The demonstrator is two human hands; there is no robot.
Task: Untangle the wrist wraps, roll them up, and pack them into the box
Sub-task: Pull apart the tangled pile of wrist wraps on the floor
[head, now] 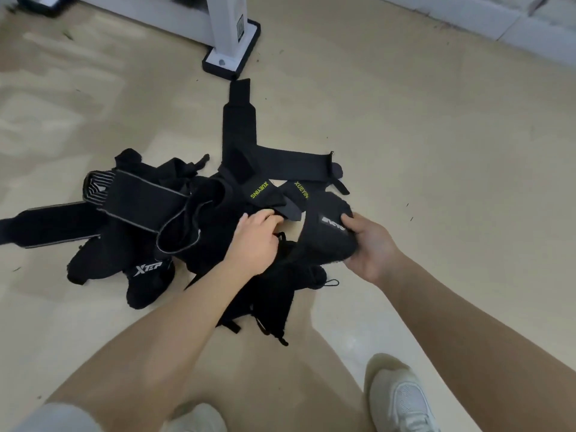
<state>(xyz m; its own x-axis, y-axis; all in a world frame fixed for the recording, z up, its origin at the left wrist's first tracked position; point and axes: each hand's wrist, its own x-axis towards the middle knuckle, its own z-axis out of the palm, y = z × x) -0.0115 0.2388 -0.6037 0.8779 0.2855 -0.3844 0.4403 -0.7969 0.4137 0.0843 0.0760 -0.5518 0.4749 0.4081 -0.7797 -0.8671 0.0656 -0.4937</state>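
The fingers of the left hand are curled down into the middle of the tangle, pinching a black strap just below a wrap marked XUEYING in yellow-green letters. The right hand grips a rolled black wrap with a white logo, thumb on top near the logo and the other fingers curled beneath it; this roll sits at the right side of the heap, just above the floor.

Between the two hands a second strap with the same yellow-green lettering crosses the pile. From there one long wrist wrap runs straight away from the person toward the foot of a white frame, and another stretches out to the right, ending in a thumb loop.

To the left lies a wrap with grey edging, partly unrolled, with a striped end, and below it a further edged strap reaching toward the left edge of the view. A black piece marked XTEP sits at the near left of the heap. More black straps trail toward the person between the forearms.

Bare knees and white shoes show at the bottom; the floor is pale and glossy.
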